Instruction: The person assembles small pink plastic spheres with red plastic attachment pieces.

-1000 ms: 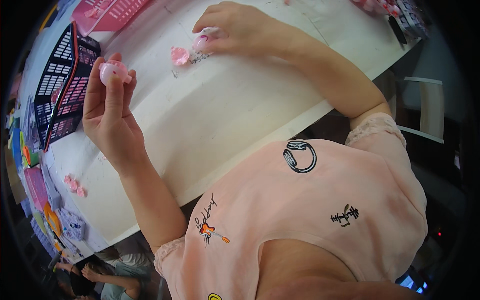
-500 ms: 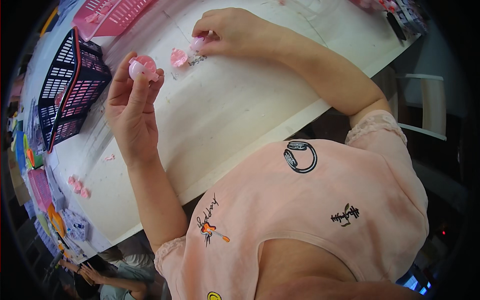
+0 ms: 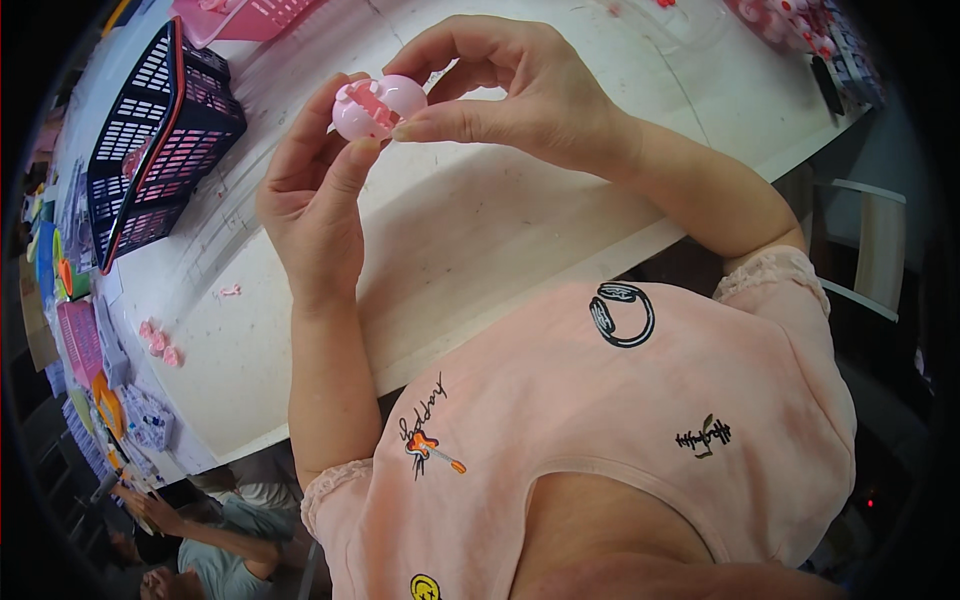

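Above the far part of the table, my two hands bring together parts of a small glossy pink plastic toy. Fingers and thumb of my left hand (image 3: pixel 315 205) pinch a rounded pink shell (image 3: pixel 352 118), which has a darker pink insert in its opening. From the right, my right hand (image 3: pixel 545 100) grips a pale pink dome-shaped half (image 3: pixel 405 95) with its thumb and fingers. The two pieces meet at an angle, with a gap showing the insert between them. Whether they are joined cannot be seen. My fingers hide their far sides.
A dark blue basket (image 3: pixel 165 150) stands left of my hands, with a pink basket (image 3: pixel 225 22) behind it. Small pink pieces (image 3: pixel 160 343) lie at the table's left. Bagged red and pink items (image 3: pixel 790 25) sit far right. Another person's arm (image 3: pixel 205 530) shows lower left.
My right hand has lifted the pale pink half off the table and moved left to the shell in my left hand. My left hand has moved right and slightly up.
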### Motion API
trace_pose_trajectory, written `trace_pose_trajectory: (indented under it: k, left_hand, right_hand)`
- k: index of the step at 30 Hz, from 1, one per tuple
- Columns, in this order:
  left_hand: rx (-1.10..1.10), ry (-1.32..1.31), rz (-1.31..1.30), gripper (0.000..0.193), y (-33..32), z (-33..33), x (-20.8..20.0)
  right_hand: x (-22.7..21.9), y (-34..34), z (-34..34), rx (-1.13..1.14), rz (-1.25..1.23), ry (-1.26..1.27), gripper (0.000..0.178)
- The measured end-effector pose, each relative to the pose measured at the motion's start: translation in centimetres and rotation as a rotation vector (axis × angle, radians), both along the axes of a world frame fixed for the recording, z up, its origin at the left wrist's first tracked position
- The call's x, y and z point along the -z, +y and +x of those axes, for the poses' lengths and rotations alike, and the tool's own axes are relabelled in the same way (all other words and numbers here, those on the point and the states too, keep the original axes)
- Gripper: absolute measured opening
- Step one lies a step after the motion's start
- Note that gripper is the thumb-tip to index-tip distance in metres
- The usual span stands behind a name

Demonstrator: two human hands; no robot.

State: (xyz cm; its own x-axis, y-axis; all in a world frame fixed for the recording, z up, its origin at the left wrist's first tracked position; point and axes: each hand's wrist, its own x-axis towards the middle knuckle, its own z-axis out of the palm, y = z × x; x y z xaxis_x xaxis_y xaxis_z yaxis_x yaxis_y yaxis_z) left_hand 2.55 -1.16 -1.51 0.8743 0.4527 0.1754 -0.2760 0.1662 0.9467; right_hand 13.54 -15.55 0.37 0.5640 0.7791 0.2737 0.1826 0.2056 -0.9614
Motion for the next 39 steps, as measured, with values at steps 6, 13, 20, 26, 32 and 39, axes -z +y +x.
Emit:
trace_pose_trajectory:
  k: [6,13,20,26,32,39]
  left_hand:
    - [0.028,-0.025,0.058,0.042,-0.4,0.0,-0.1]
    - [0.042,-0.041,0.076,0.041,-0.2,-0.1,0.0]
    - [0.047,-0.048,0.13,0.04,-0.3,-0.2,-0.2]
    - [0.013,-0.103,0.209,0.038,-0.4,0.0,0.0]
    - [-0.007,-0.068,0.203,0.037,-0.3,-0.1,-0.1]
    - [0.021,-0.097,0.25,0.037,-0.2,0.0,-0.2]
  right_hand:
    - [-0.1,0.1,0.8,-0.044,0.026,-0.103,0.028]
    - [0.4,0.2,0.9,0.006,0.028,-0.19,0.028]
    - [0.9,0.4,1.0,0.016,0.114,-0.275,0.026]
    - [0.5,0.3,0.7,0.02,0.045,-0.218,0.026]
    - [0.3,0.3,0.7,0.064,0.074,-0.328,0.028]
    - [0.8,0.5,1.0,0.053,0.114,-0.313,0.029]
